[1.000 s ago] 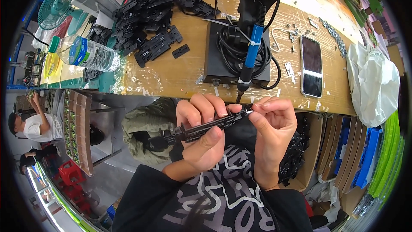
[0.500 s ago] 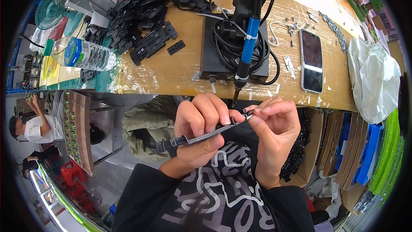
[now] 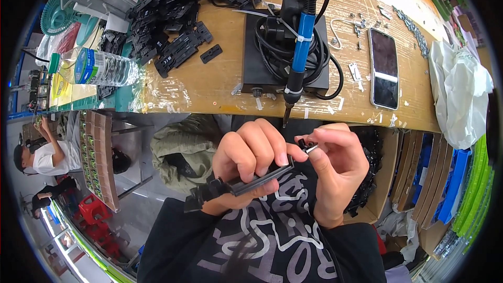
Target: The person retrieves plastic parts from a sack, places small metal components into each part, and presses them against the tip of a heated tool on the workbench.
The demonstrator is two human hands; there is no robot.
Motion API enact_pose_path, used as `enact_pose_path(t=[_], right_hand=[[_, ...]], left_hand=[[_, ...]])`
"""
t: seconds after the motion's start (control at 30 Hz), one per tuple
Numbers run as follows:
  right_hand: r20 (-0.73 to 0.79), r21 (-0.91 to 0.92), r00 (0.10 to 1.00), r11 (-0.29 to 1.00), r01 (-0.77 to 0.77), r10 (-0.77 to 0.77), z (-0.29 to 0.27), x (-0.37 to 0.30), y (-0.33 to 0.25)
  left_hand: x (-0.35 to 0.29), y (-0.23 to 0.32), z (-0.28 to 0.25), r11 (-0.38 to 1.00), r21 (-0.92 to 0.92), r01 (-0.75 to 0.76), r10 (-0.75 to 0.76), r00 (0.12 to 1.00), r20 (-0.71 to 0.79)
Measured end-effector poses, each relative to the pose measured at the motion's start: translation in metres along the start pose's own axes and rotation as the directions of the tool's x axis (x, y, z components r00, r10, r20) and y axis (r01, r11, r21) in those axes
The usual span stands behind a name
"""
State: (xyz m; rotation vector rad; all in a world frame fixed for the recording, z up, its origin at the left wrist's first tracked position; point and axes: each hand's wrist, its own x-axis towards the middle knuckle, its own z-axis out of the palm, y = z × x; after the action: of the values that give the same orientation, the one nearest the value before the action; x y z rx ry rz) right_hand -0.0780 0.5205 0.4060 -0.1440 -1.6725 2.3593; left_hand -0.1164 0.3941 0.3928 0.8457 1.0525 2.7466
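Observation:
My left hand (image 3: 251,154) grips a long black plastic part (image 3: 207,193), with the fingers over its top and the thumb below. The part slants up to the right. Between the thumb and fingertips of my right hand (image 3: 335,170) is a small piece (image 3: 310,148), partly black and partly shiny metal. It sits just past the upper right end of the black part, close to my left fingertips; whether the two touch is hard to tell. Pointing down right above my hands is a blue-handled soldering iron (image 3: 303,42), its dark tip a short way from my fingers.
A black box (image 3: 251,73) with coiled cable stands on the table (image 3: 199,97). Black plastic parts (image 3: 162,21) are heaped at left, beside a water bottle (image 3: 99,67). A phone (image 3: 384,68), small metal pieces (image 3: 411,26) and a white bag (image 3: 458,89) lie right. A co-worker (image 3: 47,149) is at far left.
The black part has tilted more steeply and its lower left end has dropped. My right hand has moved slightly down with the small piece, which now shows more shiny metal.

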Motion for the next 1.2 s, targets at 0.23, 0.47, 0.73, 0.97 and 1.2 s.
enact_pose_path(t=[0.23, 0.47, 0.73, 0.97, 1.2], right_hand=[[0.207, -0.239, 0.963, 0.946, 0.22, -0.172, -0.026, -0.005, 0.01], [0.343, -0.029, 0.882, 0.935, 0.353, -0.323, -0.053, -0.006, 0.036], [0.445, -0.204, 0.886, 0.948, 0.244, -0.132, -0.059, -0.006, 0.062], [0.301, 0.083, 0.695, 0.709, -0.701, 0.653, -0.064, -0.025, 0.083], [0.36, 0.135, 0.656, 0.659, -0.74, 0.663, -0.048, -0.027, 0.069]], left_hand=[[-0.012, -0.002, -0.014, 0.995, 0.099, -0.013, 0.001, 0.993, 0.116], [-0.04, 0.013, -0.031, 0.494, -0.013, 0.869, -0.869, 0.494, 0.001], [-0.053, -0.016, -0.024, 0.435, -0.299, 0.849, -0.894, 0.446, -0.035], [-0.071, -0.045, -0.042, 0.603, 0.107, 0.791, -0.636, 0.558, -0.533], [-0.062, -0.044, -0.038, 0.628, 0.139, 0.766, -0.605, 0.593, -0.532]])
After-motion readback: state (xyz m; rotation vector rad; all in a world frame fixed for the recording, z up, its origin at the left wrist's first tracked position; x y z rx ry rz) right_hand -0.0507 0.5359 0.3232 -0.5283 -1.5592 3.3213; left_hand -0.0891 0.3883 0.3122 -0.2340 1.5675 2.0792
